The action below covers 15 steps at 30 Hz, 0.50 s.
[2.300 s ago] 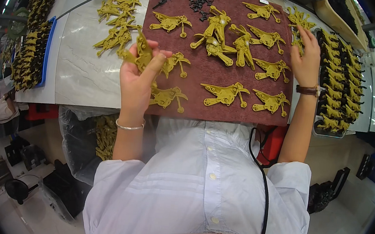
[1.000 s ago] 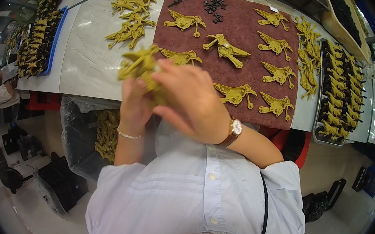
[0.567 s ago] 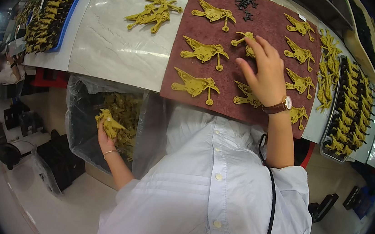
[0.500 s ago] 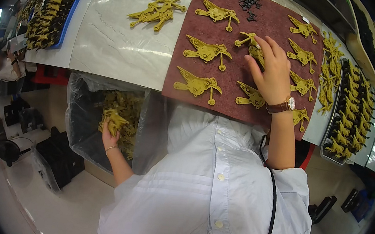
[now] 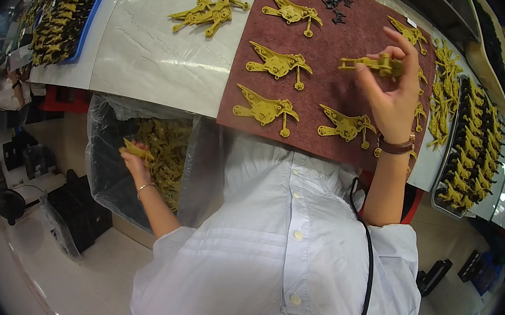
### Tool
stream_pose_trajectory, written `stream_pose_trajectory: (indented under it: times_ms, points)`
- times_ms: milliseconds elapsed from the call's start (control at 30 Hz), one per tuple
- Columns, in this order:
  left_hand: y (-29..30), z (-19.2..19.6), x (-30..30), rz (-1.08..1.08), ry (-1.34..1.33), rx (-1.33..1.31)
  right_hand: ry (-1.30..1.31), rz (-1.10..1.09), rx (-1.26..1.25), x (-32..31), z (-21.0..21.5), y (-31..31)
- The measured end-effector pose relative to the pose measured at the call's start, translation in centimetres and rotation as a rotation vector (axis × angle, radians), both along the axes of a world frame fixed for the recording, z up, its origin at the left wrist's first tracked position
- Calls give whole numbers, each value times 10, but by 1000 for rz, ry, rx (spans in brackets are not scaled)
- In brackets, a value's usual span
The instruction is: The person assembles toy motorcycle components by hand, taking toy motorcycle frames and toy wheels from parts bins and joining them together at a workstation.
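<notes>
right hand (image 5: 395,92) pinches a yellow plastic part (image 5: 370,64) lifted over the maroon mat (image 5: 328,85), long axis toward 9 o'clock; left hand (image 5: 135,156) grips a yellow piece (image 5: 136,149) at the clear bag (image 5: 104,160).

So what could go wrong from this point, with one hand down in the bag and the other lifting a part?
The right hand pinches a yellow plastic part by one end above the maroon mat; it could slip and knock the parts laid out below. The left hand holds a piece over the clear bag beside the table, off to the side, so it could miss or snag the film.
</notes>
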<state>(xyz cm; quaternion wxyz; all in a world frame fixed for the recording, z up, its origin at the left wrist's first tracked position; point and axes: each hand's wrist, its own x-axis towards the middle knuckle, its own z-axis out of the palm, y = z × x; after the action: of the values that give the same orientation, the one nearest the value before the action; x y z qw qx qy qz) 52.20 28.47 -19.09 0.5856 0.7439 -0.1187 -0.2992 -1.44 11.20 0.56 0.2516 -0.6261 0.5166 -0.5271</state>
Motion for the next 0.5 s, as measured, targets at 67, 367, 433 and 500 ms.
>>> stream_pose_trajectory:
  times_ms: [67, 367, 433, 500]
  points:
    - [-32, 62, -19, -187, 224, -388, -59, 29, 27, -13, -4, 0]
    - [-167, 216, -257, -972, 491, -699, -957, 201, 227, -28, 1, 28]
    - [-183, 220, -306, -1110, 591, -666, -955, 218, 212, -36, 4, 36]
    - [-194, 218, -340, -1194, 597, -644, -972, 106, 188, -44, 8, 47]
